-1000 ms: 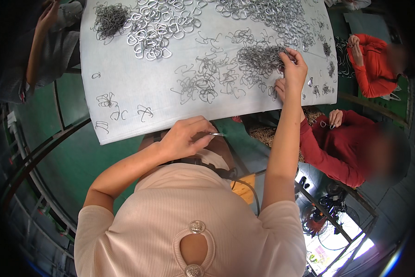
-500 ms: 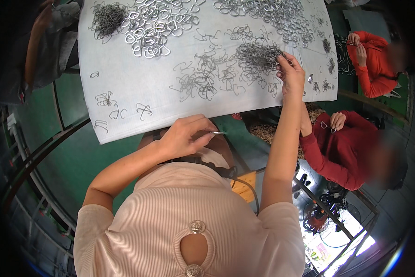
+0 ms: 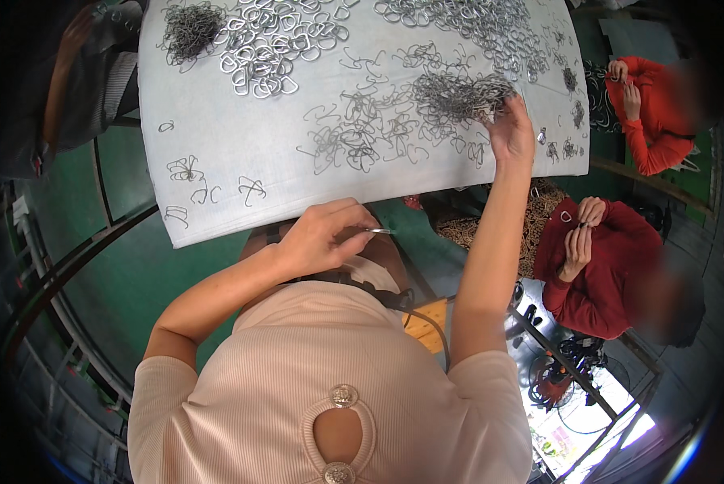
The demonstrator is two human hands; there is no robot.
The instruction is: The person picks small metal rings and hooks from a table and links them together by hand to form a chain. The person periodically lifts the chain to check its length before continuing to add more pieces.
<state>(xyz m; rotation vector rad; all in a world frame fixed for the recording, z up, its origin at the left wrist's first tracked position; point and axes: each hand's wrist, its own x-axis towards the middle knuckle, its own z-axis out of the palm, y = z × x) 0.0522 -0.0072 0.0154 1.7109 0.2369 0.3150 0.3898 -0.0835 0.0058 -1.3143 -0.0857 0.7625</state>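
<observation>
My left hand (image 3: 323, 235), at the near edge of the table, is closed in a pinch on a small shiny metal piece (image 3: 380, 231); most of it is hidden by the fingers, so its shape is unclear. Over the right side of the white tabletop (image 3: 241, 153), my right hand (image 3: 513, 135) grips the right end of a dense dark tangle of thin bent wire pieces (image 3: 459, 97). Some of its fingertips are hidden by the wire. Looser wire pieces (image 3: 350, 141) lie scattered left of the tangle.
Silver D-shaped rings (image 3: 269, 52) lie beyond, with more rings (image 3: 491, 36) at far right. Another wire heap (image 3: 191, 34) is at far left. To my right sit a person in dark red (image 3: 600, 266) and one in orange (image 3: 656, 105); another person (image 3: 96, 89) is at left.
My right hand has shifted slightly right and away from me, and the tangle now stretches right with it. My left hand stays put. The person in dark red has brought both hands together.
</observation>
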